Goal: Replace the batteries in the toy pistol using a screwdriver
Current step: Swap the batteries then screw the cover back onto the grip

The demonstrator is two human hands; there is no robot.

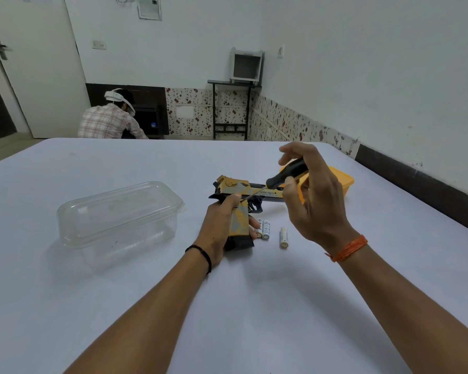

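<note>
Flat on table, tan-grey toy pistol, left hand gripping grip, right hand holding screwdriver

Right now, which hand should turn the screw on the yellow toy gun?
The right hand. It already grips the black-handled screwdriver, whose tip sits at the grip of the yellow and grey toy pistol. The left hand is busy holding the pistol's grip steady on the white table.

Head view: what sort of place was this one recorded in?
Probably a plain indoor room used as a recording space: a large white-covered table, bare white walls with a floral-patterned lower band, and a second person in a checked shirt wearing a white headset behind.
</note>
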